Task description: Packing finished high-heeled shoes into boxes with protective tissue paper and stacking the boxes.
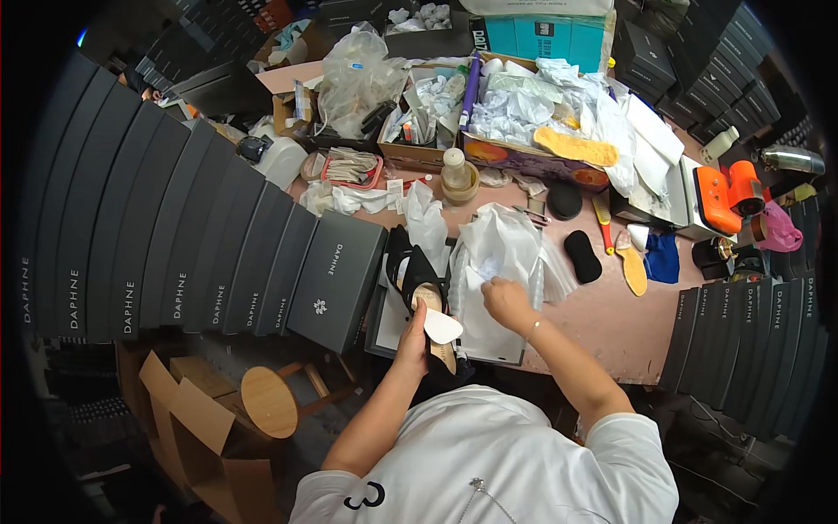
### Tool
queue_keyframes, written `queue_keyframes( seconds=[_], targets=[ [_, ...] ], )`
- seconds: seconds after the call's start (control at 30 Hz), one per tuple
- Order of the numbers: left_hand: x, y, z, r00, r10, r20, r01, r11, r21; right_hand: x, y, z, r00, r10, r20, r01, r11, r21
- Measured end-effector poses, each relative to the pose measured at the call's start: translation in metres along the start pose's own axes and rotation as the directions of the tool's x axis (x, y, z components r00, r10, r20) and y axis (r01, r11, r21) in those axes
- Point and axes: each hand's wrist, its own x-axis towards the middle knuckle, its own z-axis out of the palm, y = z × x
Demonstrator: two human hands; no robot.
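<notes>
My left hand [412, 342] is closed around a black open shoe [405, 265] with straps and a pale insole. A white rounded pad [443, 326] lies against the shoe beside my thumb. More black shoe shows below the hand; I cannot tell whether it is one shoe or a pair. White tissue paper [494, 229] spreads over an open dark grey shoe box [500, 353] in front of me. On that paper my right hand [510, 306] has its fingers curled and pinched together, its fingertips partly hidden.
Grey shoe boxes [153, 218] line the left, and more [738, 345] stand at right. Across the pink table [602, 336] lie a yellow-handled brush [603, 225], a black pad [582, 257] and a yellow insole [632, 269]. Behind is a paper-filled carton [524, 157]; a stool [270, 402] stands lower left.
</notes>
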Motion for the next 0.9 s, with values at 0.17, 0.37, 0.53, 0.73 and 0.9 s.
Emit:
queue_keyframes(
  seconds=[0.17, 0.37, 0.53, 0.73, 0.9],
  targets=[
    [-0.005, -0.005, 0.017, 0.998, -0.008, 0.059, 0.012, 0.998, -0.055, -0.027, -0.084, -0.075, 0.963, -0.261, -0.061, 0.254, 0.816, 0.518],
    [-0.015, -0.007, 0.022, 0.999, -0.009, 0.037, 0.013, 0.993, -0.120, -0.048, -0.051, -0.041, 0.918, 0.037, -0.395, 0.104, 0.938, 0.332],
    [-0.016, -0.013, 0.025, 0.997, -0.043, 0.062, 0.048, 0.995, -0.084, -0.023, -0.042, -0.067, 0.848, -0.078, -0.525, 0.114, 0.993, 0.037],
    [-0.042, -0.036, 0.062, 0.999, 0.046, 0.014, -0.046, 0.999, -0.025, -0.009, -0.082, 0.010, 0.998, -0.060, -0.033, 0.069, 0.903, 0.424],
    [-0.047, -0.005, 0.034, 0.994, -0.008, 0.106, 0.007, 1.000, 0.015, 0.005, -0.109, 0.018, 0.988, -0.109, -0.111, 0.146, 0.901, 0.409]
  ],
)
